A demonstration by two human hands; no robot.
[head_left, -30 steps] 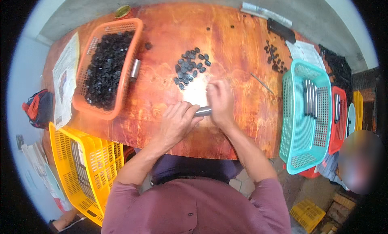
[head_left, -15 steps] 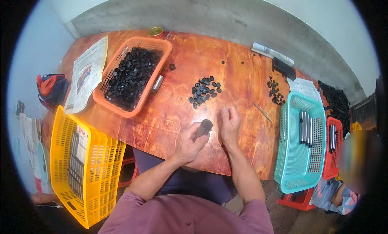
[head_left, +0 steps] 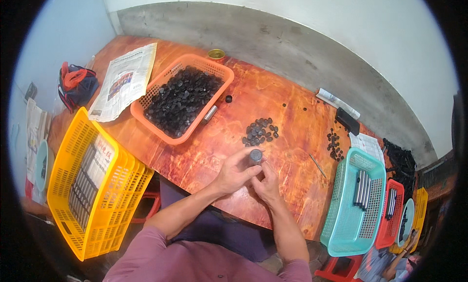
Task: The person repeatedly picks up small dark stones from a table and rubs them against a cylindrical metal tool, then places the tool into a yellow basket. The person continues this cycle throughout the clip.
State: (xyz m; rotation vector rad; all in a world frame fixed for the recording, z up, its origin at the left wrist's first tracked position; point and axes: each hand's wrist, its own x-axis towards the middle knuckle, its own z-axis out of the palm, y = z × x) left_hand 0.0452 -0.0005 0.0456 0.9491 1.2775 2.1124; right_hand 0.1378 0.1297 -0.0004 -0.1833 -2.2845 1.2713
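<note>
My left hand point(head_left: 234, 174) is wrapped round a dark cylinder point(head_left: 255, 157), whose round end faces up. Against the cylinder's right side, my right hand point(head_left: 266, 183) is closed, its fingertips partly hidden; whether a small piece is also in it I cannot make out. Just beyond my hands, a loose cluster of small black oval caps point(head_left: 260, 131) lies on the reddish wooden table point(head_left: 195, 167). An orange basket point(head_left: 165, 138) heaped with small black pieces stands to the left, with a silver tube point(head_left: 210, 114) by its side.
Left are stacked yellow crates point(head_left: 127, 184) and a newspaper point(head_left: 117, 89). To the right, a teal basket point(head_left: 336, 233) and a red basket point(head_left: 385, 238) hold silver-black tubes. A thin metal rod point(head_left: 318, 165), small black bits point(head_left: 334, 144) and a black block point(head_left: 347, 120) lie nearby. Another person sits lower right.
My right hand has come left to meet the cylinder in my left hand. The cylinder now stands more upright. The whole view has turned and shifted.
</note>
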